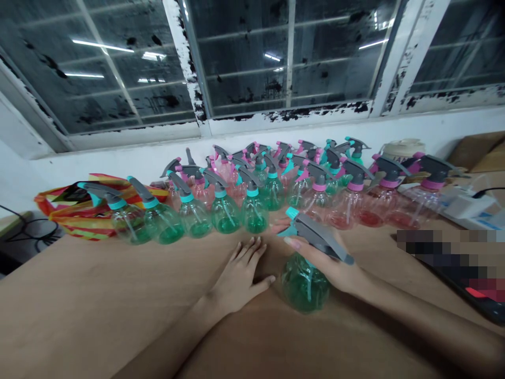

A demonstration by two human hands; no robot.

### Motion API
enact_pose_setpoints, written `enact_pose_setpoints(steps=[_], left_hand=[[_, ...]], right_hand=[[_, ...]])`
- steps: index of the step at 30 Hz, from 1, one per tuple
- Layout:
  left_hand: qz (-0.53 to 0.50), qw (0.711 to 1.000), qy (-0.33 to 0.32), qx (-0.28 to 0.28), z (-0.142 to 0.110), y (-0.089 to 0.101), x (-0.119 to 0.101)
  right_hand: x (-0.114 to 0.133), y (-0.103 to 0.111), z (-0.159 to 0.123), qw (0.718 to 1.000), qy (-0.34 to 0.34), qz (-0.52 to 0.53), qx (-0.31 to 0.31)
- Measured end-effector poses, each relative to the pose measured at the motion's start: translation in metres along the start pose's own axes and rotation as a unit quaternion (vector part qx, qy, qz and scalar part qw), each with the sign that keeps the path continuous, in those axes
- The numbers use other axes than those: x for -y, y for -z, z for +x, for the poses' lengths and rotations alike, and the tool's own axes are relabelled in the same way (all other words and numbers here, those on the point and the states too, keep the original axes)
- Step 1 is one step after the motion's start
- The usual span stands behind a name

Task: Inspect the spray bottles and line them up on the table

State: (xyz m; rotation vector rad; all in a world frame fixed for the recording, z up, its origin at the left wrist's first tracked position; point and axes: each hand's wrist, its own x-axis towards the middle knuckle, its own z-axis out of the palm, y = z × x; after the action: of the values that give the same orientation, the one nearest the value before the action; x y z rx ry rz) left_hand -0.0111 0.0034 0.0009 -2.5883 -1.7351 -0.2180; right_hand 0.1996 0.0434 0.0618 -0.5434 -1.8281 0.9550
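Note:
My right hand is closed round the neck of a green spray bottle with a grey and turquoise trigger head. The bottle is roughly upright, just to the right of my left hand. Flat on the wooden table lies my left hand, fingers spread and nothing in it. Beyond both hands stand several green spray bottles on the left. Several pink spray bottles with grey and pink heads are on the right, and more bottles crowd behind them.
An orange and yellow striped bag lies at the left end of the bottles. At the right are a dark phone-like object, partly blurred out, a white power adapter with a cable, and a cardboard box. Windows rise behind the table.

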Motion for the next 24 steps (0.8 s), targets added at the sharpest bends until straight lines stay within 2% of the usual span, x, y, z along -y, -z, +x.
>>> enact_pose_setpoints(steps=[12, 18, 24], left_hand=[[0.002, 1.000, 0.002, 0.004, 0.000, 0.001, -0.001], [0.005, 1.000, 0.001, 0.006, 0.000, 0.002, -0.002], [-0.001, 1.000, -0.005, -0.007, 0.000, 0.001, -0.001]], right_hand=[[-0.013, 0.001, -0.008, 0.998, -0.048, -0.041, -0.019], [-0.005, 0.002, -0.001, 1.000, -0.010, -0.014, 0.010], [0.001, 0.000, -0.001, 0.999, -0.010, -0.034, -0.012]])
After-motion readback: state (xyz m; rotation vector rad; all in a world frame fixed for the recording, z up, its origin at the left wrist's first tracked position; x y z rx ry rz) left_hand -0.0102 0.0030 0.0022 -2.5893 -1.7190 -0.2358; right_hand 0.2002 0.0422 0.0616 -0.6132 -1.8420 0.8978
